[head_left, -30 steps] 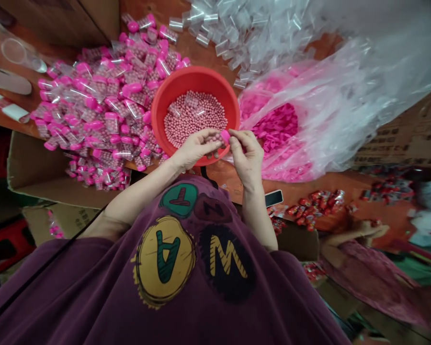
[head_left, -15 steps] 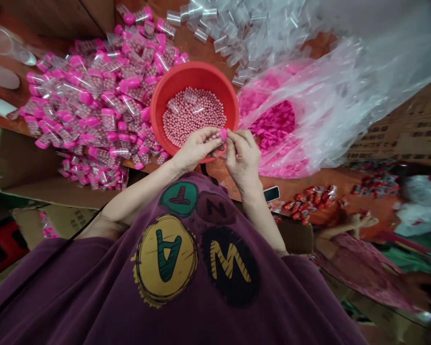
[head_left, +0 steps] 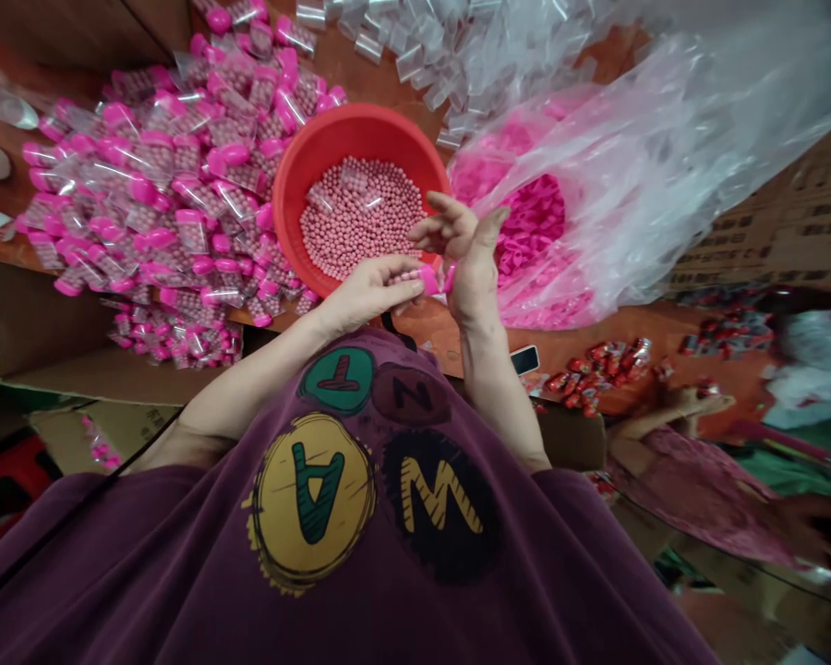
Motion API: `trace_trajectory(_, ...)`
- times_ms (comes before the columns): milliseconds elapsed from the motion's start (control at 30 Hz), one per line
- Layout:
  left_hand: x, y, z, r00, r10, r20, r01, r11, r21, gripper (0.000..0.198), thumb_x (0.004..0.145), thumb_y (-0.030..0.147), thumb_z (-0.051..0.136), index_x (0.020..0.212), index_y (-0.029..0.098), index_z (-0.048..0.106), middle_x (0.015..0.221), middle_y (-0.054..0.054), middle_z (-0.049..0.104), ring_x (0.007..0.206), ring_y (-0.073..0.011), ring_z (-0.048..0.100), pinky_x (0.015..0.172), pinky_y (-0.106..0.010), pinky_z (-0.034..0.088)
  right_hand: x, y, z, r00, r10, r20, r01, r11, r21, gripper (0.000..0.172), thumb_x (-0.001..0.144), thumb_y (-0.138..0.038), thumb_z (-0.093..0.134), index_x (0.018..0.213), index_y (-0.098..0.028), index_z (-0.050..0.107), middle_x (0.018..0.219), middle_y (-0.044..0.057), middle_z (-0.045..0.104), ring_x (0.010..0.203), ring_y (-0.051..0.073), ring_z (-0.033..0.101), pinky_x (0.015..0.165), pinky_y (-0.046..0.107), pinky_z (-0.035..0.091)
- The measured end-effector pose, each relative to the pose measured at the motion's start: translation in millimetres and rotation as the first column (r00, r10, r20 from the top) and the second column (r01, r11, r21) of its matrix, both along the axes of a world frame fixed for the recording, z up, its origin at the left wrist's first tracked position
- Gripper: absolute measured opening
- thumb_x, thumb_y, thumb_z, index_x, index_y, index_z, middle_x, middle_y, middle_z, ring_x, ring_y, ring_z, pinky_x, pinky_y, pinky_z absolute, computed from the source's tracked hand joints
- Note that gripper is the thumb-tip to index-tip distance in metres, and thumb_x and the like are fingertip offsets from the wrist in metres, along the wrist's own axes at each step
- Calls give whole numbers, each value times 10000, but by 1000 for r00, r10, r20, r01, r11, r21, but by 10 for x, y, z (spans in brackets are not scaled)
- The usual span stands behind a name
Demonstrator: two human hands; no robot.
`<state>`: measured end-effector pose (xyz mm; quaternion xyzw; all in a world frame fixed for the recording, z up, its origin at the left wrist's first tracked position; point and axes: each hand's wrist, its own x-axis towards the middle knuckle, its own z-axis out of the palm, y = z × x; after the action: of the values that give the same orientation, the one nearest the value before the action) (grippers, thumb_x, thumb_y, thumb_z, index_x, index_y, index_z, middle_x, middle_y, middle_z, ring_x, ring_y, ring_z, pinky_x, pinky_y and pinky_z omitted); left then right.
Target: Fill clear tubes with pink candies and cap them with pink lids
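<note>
Pinching clear plastic vial w/ pink cap [head_left: 426,280] in L hand [head_left: 367,296], just by rim of round red plastic basin [head_left: 282,203]; R hand [head_left: 475,254] open, fingers splayed, heel near vial. Risk: slack pinch drops vial; knock to basin spills small pale pink beads [head_left: 360,217].

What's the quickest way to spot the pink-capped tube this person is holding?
Find the red bowl of pink beads at the centre. At its near rim, the person's left hand pinches a pink-capped tube; unlike the heaped tubes, it is held up.
</note>
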<state>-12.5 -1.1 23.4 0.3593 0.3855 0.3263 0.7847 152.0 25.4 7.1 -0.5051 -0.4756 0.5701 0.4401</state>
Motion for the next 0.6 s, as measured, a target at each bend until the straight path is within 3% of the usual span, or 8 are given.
trace_trajectory(67, -2, -11, 19, 998, -55, -7, 56, 998, 6, 366, 846, 464, 881, 972, 152, 737, 727, 5, 655, 547, -62, 505, 513, -216, 388, -71, -6, 7, 990, 50, -132, -59, 996, -67, 901, 1004, -861, 92, 1361, -227, 623, 962, 59, 763, 943, 205, 759, 960, 403, 640)
trace_trajectory(133, -2, -15, 45, 997, -78, 1, 78, 997, -2, 339, 863, 440, 870, 942, 147, 720, 688, 16, 617, 538, -66, 494, 514, -223, 385, -138, -69, 50, 986, 67, -151, -77, 995, -62, 858, 1020, -840, 153, 1416, -215, 588, 1002, 68, 770, 971, 207, 757, 993, 409, 639)
trace_trajectory(233, 6, -15, 111, 996, -88, -30, 89, 996, 20, 248, 869, 317, 865, 868, 143, 688, 676, 24, 589, 590, -82, 540, 579, -231, 436, -188, -183, 145, 990, 139, -10, -138, 990, 32, 820, 1039, -807, 212, 1552, -242, 510, 1075, 65, 768, 1027, 207, 746, 1021, 405, 634)
trace_trajectory(333, 32, -36, 162, 995, -60, -78, 66, 994, 83, 183, 851, 202, 854, 830, 142, 683, 737, 9, 638, 704, -107, 614, 686, -240, 503, -189, -171, 162, 977, 169, 127, -175, 984, 41, 818, 1009, -842, 318, 1611, -308, 465, 1103, 42, 758, 1075, 207, 738, 1019, 377, 631)
trace_trajectory(433, 56, -73, 95, 1000, 0, -26, 1, 1000, 9, 183, 879, 261, 840, 963, 152, 720, 813, -5, 696, 691, -97, 613, 655, -227, 504, -142, -6, -25, 980, 100, 172, -101, 995, -2, 872, 966, -906, 287, 1572, -318, 502, 1122, 54, 762, 1071, 218, 753, 945, 368, 655)
trace_trajectory(533, 32, -73, -105, 994, 111, 25, -106, 983, -147, 262, 913, 358, 814, 1067, 161, 737, 867, -26, 732, 693, -100, 633, 646, -226, 518, -38, 112, -304, 985, -3, 171, -3, 999, 35, 865, 997, -870, 166, 1532, -289, 519, 1240, 94, 754, 1113, 231, 748, 948, 419, 649)
trace_trajectory(600, -13, -43, -261, 980, 197, -1, -193, 963, -189, 219, 923, 348, 794, 1040, 168, 752, 857, -23, 736, 714, -102, 638, 673, -222, 524, 26, 62, -408, 973, -6, 229, -17, 995, 99, 789, 1040, -795, 194, 1531, -259, 501, 1342, 112, 720, 1190, 241, 721, 1020, 483, 620)
